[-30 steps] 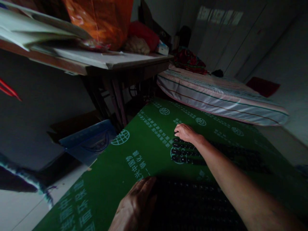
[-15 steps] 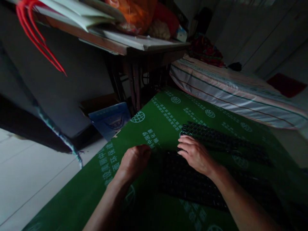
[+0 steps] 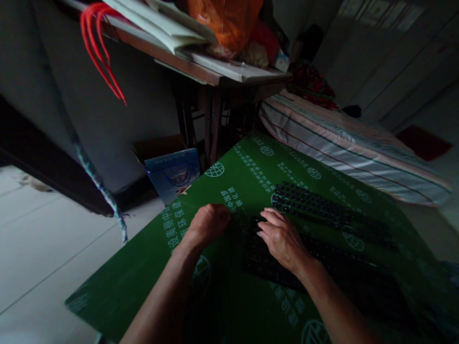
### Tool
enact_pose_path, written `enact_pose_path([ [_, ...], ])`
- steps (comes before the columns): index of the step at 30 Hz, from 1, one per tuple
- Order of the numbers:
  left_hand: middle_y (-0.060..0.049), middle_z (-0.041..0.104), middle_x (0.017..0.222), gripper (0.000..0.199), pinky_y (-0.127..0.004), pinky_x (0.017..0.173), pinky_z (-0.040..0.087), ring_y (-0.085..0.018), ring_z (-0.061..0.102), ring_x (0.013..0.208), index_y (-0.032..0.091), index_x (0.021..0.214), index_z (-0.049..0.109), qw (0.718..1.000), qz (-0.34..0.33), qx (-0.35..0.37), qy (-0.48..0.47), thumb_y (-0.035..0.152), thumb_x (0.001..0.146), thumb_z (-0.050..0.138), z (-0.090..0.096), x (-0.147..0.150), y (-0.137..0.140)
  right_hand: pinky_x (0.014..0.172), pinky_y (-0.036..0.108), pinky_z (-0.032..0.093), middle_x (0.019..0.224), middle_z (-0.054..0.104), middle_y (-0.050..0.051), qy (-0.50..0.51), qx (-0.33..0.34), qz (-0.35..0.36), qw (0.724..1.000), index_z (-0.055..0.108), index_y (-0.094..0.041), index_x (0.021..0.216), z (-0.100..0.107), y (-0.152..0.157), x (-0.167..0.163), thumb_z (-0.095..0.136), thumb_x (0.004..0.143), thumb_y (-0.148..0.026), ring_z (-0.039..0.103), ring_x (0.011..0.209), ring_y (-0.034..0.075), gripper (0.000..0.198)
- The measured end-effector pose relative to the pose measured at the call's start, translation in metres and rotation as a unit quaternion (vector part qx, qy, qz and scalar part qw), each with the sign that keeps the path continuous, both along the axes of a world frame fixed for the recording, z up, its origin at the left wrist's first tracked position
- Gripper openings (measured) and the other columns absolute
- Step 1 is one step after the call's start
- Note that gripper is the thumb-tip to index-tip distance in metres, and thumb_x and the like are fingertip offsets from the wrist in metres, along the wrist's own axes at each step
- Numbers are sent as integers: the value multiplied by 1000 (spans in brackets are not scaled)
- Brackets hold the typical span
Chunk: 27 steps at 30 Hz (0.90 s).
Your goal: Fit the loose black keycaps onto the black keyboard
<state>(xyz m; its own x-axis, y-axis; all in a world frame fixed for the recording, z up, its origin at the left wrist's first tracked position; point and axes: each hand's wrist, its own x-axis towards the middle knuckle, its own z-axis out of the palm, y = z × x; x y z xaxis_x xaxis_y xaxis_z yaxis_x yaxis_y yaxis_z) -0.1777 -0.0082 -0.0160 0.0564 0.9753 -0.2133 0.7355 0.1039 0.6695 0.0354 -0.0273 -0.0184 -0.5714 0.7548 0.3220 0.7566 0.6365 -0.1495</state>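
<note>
One black keyboard | long axis: far-left to near-right | left fingers curled together | right fingers apart

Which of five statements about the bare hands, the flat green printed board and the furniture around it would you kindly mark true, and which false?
1. Two long black keyboard parts lie on the flat green printed board. True.
2. The bare left hand is gripping the orange plastic bag. False: the hand is curled over the board; the bag sits on the wooden table.
3. The bare right hand is at the left end of the nearer part. True.
4. The pale striped mattress is left of the table in the picture. False: it is to the right.
5. A bright red cord hangs from the table's edge. True.
</note>
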Motion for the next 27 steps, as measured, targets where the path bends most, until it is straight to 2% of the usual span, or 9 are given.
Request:
enact_pose_path([
  [9,0,62,57,18,-19,49,41,-10,57,47,15,77,65,998,-39,-53,-18,18,74,47,-1,5,0,98,40,46,112,62,15,-15,5,-7,1000,68,-11,90,-3,-2,-6,56,83,-11,50,116,26,14],
  [18,3,59,53,15,-18,43,39,-9,55,41,15,76,63,994,-61,-61,-68,19,73,49,-2,10,-4,94,42,49,110,64,14,1,29,-3,1000,67,-14,98,-10,-3,-4,50,87,-12,52,114,25,21],
  [27,4,57,55,14,-19,40,39,-8,53,40,14,81,62,976,-73,-66,-193,20,71,54,-4,22,-9,95,41,49,110,64,13,50,19,-5,999,67,-14,97,-15,-2,-2,53,85,-12,54,112,24,19],
])
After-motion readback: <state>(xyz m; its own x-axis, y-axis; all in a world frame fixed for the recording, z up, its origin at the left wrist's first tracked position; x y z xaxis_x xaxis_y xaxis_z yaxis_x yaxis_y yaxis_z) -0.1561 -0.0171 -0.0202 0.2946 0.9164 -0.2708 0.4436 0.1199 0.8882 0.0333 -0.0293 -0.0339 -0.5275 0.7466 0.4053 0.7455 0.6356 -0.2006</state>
